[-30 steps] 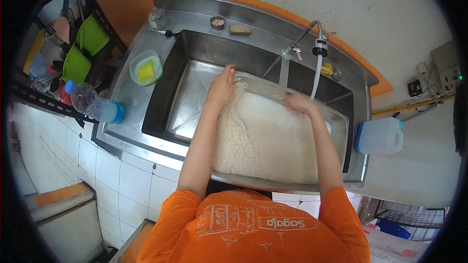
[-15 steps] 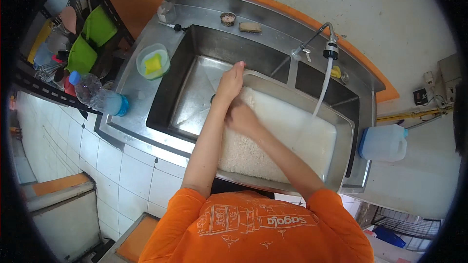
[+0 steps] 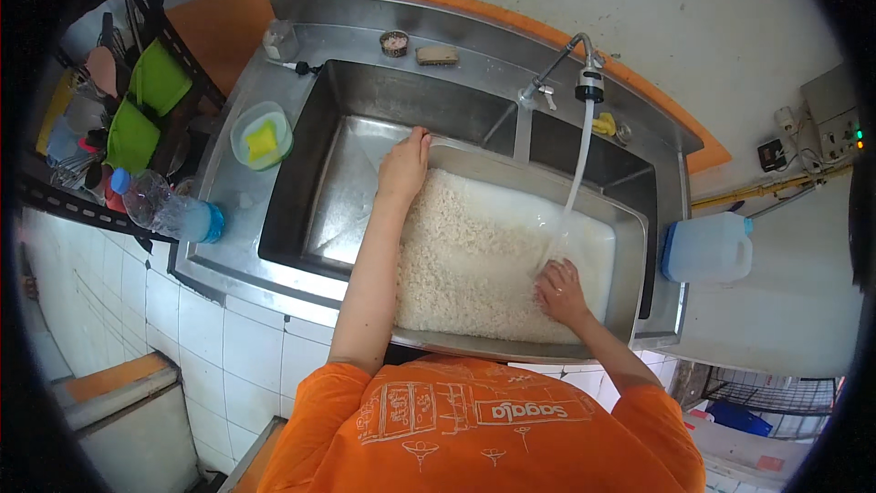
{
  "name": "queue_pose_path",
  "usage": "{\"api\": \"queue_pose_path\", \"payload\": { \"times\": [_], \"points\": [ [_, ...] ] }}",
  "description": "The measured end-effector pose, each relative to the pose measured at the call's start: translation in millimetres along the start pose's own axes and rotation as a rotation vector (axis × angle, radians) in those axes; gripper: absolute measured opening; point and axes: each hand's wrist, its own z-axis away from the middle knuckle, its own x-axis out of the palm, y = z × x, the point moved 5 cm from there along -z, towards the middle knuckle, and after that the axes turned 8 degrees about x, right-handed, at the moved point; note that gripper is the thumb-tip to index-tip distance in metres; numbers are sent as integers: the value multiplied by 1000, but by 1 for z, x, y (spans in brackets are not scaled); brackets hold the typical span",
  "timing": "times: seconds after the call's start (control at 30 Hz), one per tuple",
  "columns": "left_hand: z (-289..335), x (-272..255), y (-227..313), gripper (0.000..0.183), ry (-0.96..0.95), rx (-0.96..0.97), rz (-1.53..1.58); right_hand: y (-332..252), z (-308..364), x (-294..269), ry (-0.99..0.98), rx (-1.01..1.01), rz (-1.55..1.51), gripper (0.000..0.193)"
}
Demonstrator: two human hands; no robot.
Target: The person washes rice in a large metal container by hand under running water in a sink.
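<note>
A large rectangular stainless steel tub (image 3: 630, 310) rests over the sink, holding white rice (image 3: 456, 256) under cloudy water (image 3: 584, 242). My left hand (image 3: 404, 164) grips the tub's far left rim, its fingertips partly hidden there. On the right side of the tub, my right hand (image 3: 559, 290) is at the surface of the rice and water. Its fingers are bent and slightly apart, with nothing plainly held. Just beyond those fingers, a stream of water (image 3: 577, 160) runs from the tap (image 3: 589, 82) into the tub. Rice lies heaped mostly toward the left and middle.
The deep sink basin (image 3: 351, 178) shows left of the tub. On the counter are a plastic bowl with a yellow sponge (image 3: 262, 140), a plastic bottle (image 3: 169, 207), a small round tin (image 3: 394, 43) and a tan block (image 3: 437, 56). A jug (image 3: 707, 248) stands at right.
My right hand has moved from beside my left hand across to the tub's right side, near the water stream. The rice now spreads farther right. My left hand stays at the rim.
</note>
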Motion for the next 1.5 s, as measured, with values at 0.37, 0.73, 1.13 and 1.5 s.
{"api": "queue_pose_path", "payload": {
  "times": [0.37, 0.73, 1.13, 1.5],
  "points": [
    [-2, 3, 2, 30, -69, -25, -26, -34, -81, 39, 262, 331, -374, 47],
    [0, 1, 5, 30, -61, -16, 34, 57, -23, 62, -530, 352, -70, 39],
    [0, 2, -4, 32, -91, -55, 96, -18, -9, 18, -568, 63, -363, 70],
    [4, -5, -9, 35, -76, -61, 143, -41, -49, 56, -265, 365, -298, 51]
  ]
}}
